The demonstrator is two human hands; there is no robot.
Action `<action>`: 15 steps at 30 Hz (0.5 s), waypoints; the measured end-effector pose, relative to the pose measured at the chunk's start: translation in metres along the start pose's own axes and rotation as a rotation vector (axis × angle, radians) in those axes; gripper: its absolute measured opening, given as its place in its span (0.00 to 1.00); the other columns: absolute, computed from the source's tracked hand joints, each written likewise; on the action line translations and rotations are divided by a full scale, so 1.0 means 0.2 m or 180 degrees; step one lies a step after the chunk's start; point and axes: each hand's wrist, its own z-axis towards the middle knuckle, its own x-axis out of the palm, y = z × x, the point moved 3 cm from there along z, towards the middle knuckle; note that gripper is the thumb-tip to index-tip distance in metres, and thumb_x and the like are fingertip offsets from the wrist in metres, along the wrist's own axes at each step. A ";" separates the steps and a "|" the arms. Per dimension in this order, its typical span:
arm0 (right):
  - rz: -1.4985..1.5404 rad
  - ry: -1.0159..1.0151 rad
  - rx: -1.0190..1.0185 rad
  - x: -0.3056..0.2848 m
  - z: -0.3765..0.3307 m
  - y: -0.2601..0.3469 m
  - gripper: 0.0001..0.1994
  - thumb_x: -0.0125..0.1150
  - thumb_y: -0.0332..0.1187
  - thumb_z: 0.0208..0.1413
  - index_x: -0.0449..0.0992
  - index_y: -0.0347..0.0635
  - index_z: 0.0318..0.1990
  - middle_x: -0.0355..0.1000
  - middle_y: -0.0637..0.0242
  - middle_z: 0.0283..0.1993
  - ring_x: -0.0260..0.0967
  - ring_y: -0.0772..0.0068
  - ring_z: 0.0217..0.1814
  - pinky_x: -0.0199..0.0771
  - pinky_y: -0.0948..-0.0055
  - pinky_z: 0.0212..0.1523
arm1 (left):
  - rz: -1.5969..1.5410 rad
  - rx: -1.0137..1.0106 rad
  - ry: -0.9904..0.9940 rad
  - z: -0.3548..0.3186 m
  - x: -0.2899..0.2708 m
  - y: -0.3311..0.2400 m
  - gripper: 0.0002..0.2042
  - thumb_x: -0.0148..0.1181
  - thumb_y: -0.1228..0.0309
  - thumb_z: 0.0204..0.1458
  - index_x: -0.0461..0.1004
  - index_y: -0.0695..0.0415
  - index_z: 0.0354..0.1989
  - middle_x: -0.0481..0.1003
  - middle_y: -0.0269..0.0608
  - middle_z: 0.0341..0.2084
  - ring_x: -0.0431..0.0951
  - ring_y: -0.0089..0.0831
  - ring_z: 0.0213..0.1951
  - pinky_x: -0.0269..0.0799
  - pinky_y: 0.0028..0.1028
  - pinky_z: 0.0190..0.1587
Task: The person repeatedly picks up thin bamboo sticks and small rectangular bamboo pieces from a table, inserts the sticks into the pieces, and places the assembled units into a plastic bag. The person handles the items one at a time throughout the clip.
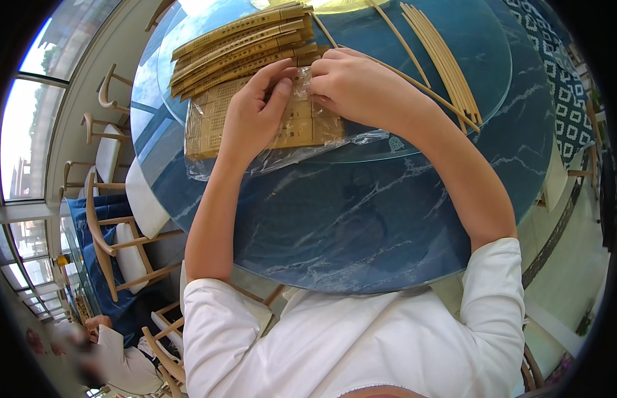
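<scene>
A clear plastic bag [292, 156] holding tan paper chopstick sleeves lies on the glass turntable [494, 60] of a round blue marble table [361, 225]. My left hand [255, 109] rests on the bag and pinches its upper edge between thumb and fingers. My right hand [351, 83] grips the same plastic edge just to the right. Above the hands lies a stack of tan wrapped chopsticks [239, 43]. Several bare wooden chopsticks [441, 56] lie fanned out at the right of the turntable.
Wooden chairs with white cushions [126, 245] stand along the table's left side over a blue carpet. Another person in white [119, 361] sits at the lower left. Large windows [26, 113] run along the left. A patterned blue cloth [564, 86] is at the far right.
</scene>
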 end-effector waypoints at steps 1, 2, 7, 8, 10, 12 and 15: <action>0.0020 0.0016 -0.0002 0.00 0.00 -0.01 0.04 0.68 0.30 0.60 0.86 0.43 0.37 0.82 0.66 0.41 0.80 0.63 0.54 0.73 0.64 0.67 | -0.0005 0.0004 -0.0002 0.00 0.00 0.00 0.17 0.58 0.71 0.72 0.77 0.60 0.66 0.86 0.42 0.52 0.84 0.26 0.52 0.78 0.26 0.56; 0.0041 0.0032 -0.0005 0.00 0.00 -0.02 0.04 0.68 0.30 0.60 0.86 0.43 0.37 0.82 0.66 0.41 0.80 0.63 0.54 0.73 0.64 0.67 | -0.0010 0.0007 -0.0005 0.00 0.00 0.00 0.17 0.58 0.70 0.72 0.77 0.60 0.66 0.86 0.42 0.52 0.84 0.26 0.52 0.78 0.26 0.56; -0.0276 0.0052 -0.0098 -0.01 -0.01 -0.01 0.03 0.68 0.28 0.58 0.86 0.43 0.37 0.83 0.66 0.42 0.81 0.64 0.53 0.73 0.66 0.67 | 0.0098 0.0028 -0.0028 0.00 0.00 -0.02 0.17 0.59 0.70 0.72 0.77 0.59 0.65 0.86 0.42 0.51 0.84 0.26 0.50 0.78 0.26 0.55; -0.0419 0.0097 -0.0129 -0.02 -0.01 0.01 0.03 0.68 0.28 0.58 0.86 0.43 0.37 0.83 0.66 0.42 0.81 0.64 0.53 0.73 0.67 0.67 | 0.0116 0.0032 -0.0033 -0.01 0.00 -0.02 0.16 0.59 0.70 0.72 0.77 0.59 0.65 0.86 0.42 0.51 0.85 0.26 0.50 0.78 0.26 0.55; -0.0588 0.0148 -0.0128 -0.03 -0.01 0.03 0.03 0.68 0.27 0.58 0.86 0.43 0.37 0.83 0.66 0.42 0.81 0.65 0.54 0.73 0.67 0.67 | 0.0178 0.0078 -0.0026 -0.01 0.01 -0.03 0.17 0.59 0.70 0.71 0.77 0.59 0.65 0.86 0.42 0.51 0.85 0.26 0.49 0.79 0.27 0.54; -0.0639 0.0162 -0.0065 -0.04 -0.02 0.05 0.04 0.69 0.27 0.58 0.86 0.43 0.38 0.83 0.67 0.43 0.81 0.66 0.54 0.73 0.67 0.67 | 0.0223 0.0105 -0.0014 -0.01 0.02 -0.03 0.17 0.59 0.70 0.71 0.77 0.60 0.65 0.86 0.42 0.51 0.85 0.26 0.49 0.79 0.27 0.53; -0.0681 0.0354 0.0019 -0.07 -0.02 0.06 0.05 0.70 0.27 0.57 0.87 0.43 0.41 0.83 0.67 0.43 0.81 0.66 0.54 0.74 0.66 0.67 | 0.0259 0.0101 0.0003 -0.01 0.01 -0.03 0.17 0.59 0.70 0.71 0.77 0.60 0.65 0.86 0.43 0.51 0.85 0.26 0.48 0.80 0.27 0.52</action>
